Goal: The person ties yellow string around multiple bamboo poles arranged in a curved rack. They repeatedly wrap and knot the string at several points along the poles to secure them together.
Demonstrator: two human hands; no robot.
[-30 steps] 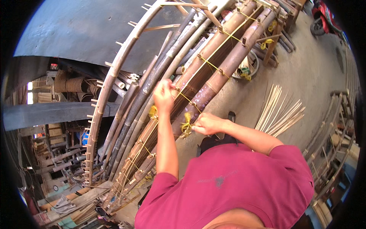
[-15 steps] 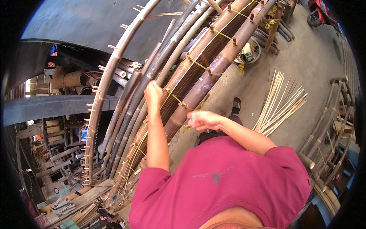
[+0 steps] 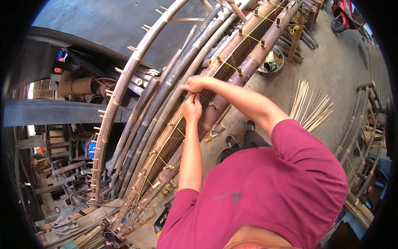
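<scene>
Left hand [image 3: 192, 109] and right hand [image 3: 196, 84] — fingers curled in, anything held too small to tell — meet at left edge of long brown bamboo-pole frame [image 3: 213, 115]; thin yellow cord [image 3: 228, 65] spans frame's edges.

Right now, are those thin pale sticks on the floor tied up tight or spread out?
Spread out: the pale sticks fan apart on the floor, with gaps showing between their far ends.

Leftward passage is barred by dark bamboo poles [image 3: 165, 92]. Pegs [image 3: 263, 43] are met along the bamboo beams [image 3: 253, 60]. Free room is left above the concrete floor [image 3: 340, 70] rightward.
</scene>
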